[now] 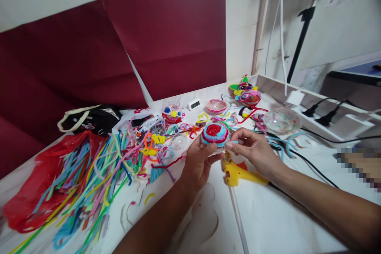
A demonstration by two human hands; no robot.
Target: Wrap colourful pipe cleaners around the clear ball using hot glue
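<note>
My left hand is closed around a small dome covered in coiled fuzzy pipe cleaner, red at the middle with light blue, pink and red rings around it. At the dome's right edge, the thumb and fingers of my right hand pinch a light blue pipe cleaner. A yellow hot glue gun lies on the table just below my hands, with a clear glue stick reaching from it towards me. The underside of the dome is hidden by my fingers.
Loose pipe cleaners spill from a red plastic bag at left. Clear plastic domes, decorated balls and a small digital clock stand behind my hands. Black cables cross the right side.
</note>
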